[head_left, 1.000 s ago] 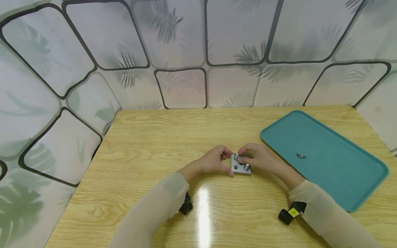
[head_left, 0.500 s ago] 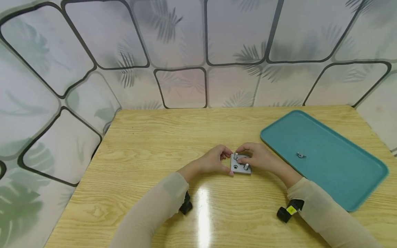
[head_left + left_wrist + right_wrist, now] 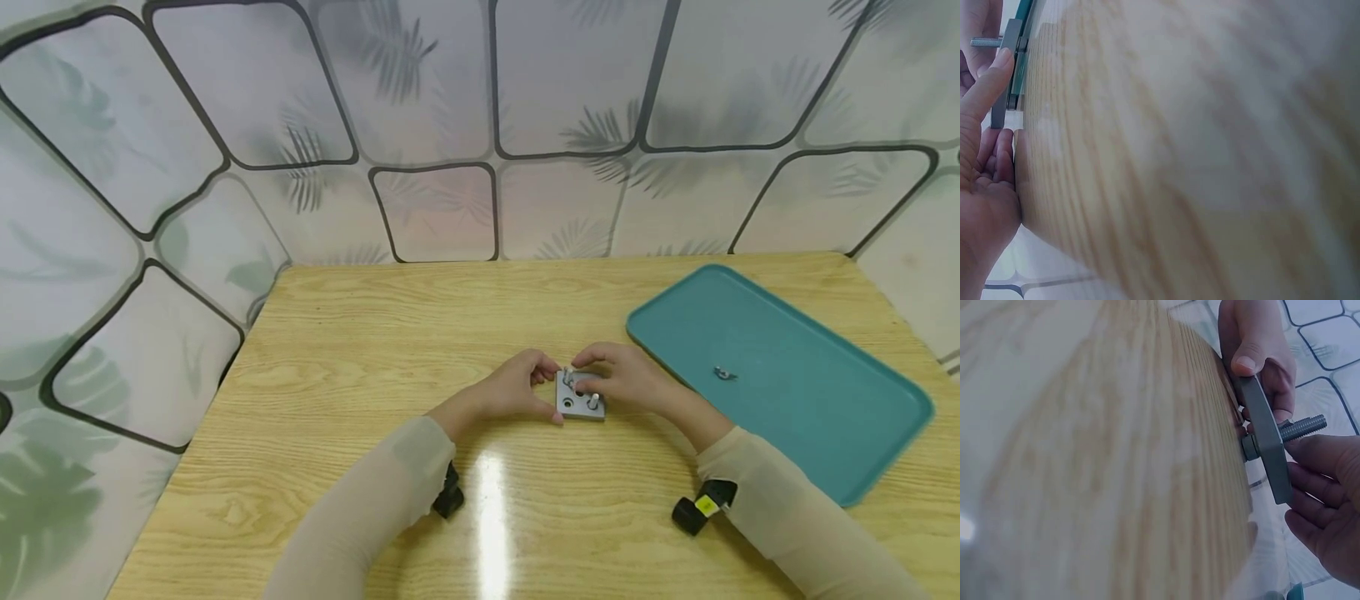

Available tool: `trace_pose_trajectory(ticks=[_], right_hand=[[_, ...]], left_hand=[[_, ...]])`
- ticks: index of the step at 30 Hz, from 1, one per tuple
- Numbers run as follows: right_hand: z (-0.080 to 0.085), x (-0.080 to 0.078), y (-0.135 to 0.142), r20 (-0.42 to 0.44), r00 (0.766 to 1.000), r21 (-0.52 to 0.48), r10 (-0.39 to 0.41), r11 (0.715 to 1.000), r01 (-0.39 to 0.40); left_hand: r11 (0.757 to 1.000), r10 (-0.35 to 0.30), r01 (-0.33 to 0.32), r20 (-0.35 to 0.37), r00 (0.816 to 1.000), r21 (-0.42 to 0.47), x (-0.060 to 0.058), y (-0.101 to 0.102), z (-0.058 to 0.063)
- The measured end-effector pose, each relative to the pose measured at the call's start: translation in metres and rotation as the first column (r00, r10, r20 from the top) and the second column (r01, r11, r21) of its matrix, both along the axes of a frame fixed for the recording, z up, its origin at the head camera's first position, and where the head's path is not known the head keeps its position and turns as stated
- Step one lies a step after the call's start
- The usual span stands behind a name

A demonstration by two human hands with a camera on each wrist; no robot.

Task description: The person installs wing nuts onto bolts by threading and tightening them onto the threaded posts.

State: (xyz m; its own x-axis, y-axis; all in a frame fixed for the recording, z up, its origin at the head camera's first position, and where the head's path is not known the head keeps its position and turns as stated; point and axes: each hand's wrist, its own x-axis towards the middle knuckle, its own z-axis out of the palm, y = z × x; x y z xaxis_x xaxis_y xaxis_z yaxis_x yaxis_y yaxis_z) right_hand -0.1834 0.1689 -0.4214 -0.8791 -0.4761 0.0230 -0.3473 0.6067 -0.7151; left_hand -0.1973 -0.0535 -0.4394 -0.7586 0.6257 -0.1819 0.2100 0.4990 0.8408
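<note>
A grey metal plate (image 3: 581,411) with holes is held just off the wooden table, two threaded bolts standing up through it. My left hand (image 3: 517,387) grips its left side, thumb on the near edge and fingers at the far one. My right hand (image 3: 626,379) has thumb and forefinger around the far bolt (image 3: 567,377), at what looks like a wing nut low on it, mostly hidden by the fingers. The near bolt (image 3: 594,401) stands untouched. In the right wrist view, a bolt head (image 3: 1250,447) shows under the plate, and the left thumb (image 3: 1247,361) presses its edge.
To the right lies a teal tray (image 3: 795,417) with a small metal piece (image 3: 724,374), seemingly a wing nut, on it. The wooden table (image 3: 390,333) runs back to a patterned wall covering (image 3: 435,212).
My right fingers have shifted slightly around the far bolt. The left hand keeps its grip and the plate stays nearly in place. The whole head view has slid a little left.
</note>
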Motion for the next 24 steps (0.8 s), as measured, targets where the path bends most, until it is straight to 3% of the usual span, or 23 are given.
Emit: trace_pose_trajectory(ticks=[6, 12, 24], right_hand=[[0.002, 0.001, 0.003, 0.000, 0.997, 0.034, -0.073, 0.997, 0.073], [0.001, 0.001, 0.009, -0.040, 0.994, 0.018, -0.101, 0.995, 0.102], [0.004, 0.005, 0.021, -0.027, 0.983, 0.039, -0.183, 0.982, 0.184]], left_hand=[[1.000, 0.016, -0.016, 0.006, 1.000, -0.008, 0.001, 0.001, 0.002], [0.999, 0.021, -0.021, 0.002, 1.000, -0.024, 0.001, 0.001, 0.003], [0.999, 0.026, -0.025, 0.018, 1.000, -0.024, 0.001, 0.003, 0.002]])
